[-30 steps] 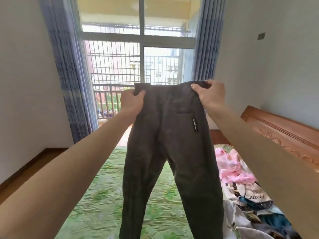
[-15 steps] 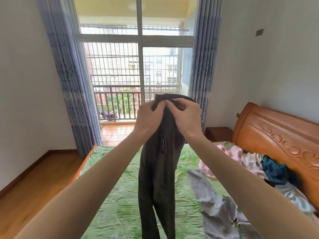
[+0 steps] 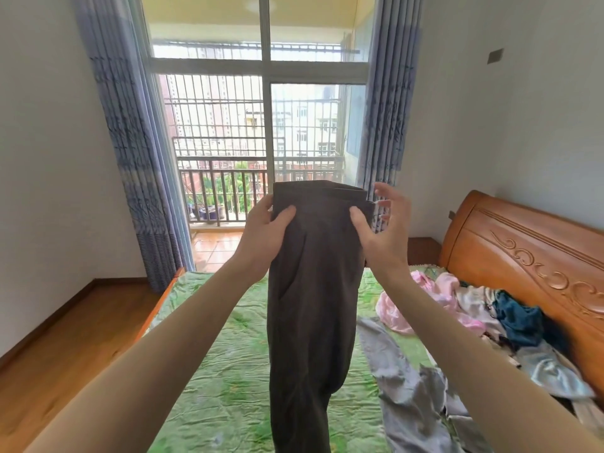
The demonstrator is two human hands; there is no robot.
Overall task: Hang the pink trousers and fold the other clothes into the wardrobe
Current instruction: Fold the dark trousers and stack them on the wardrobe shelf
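Observation:
Dark brown trousers point(image 3: 310, 305), folded in half lengthwise, hang in the air above the bed. My left hand point(image 3: 264, 233) pinches the left end of the waistband, thumb in front. At the right end my right hand point(image 3: 382, 223) pinches the waistband between thumb and fingers, the other fingers spread behind the cloth. The legs hang straight down over the green bedspread point(image 3: 228, 371). A pink garment point(image 3: 425, 302) lies crumpled on the bed to the right, near the headboard.
A grey garment point(image 3: 408, 393) lies spread on the bed at the right. Further right is a heap of clothes point(image 3: 519, 322) against the carved wooden headboard point(image 3: 529, 256). Blue curtains point(image 3: 130, 142) frame a balcony door ahead. Wooden floor point(image 3: 65, 338) runs along the left.
The trousers were held wide by the waistband, then my hands came together and folded them in half. My hands have now moved apart to the ends of the folded waistband.

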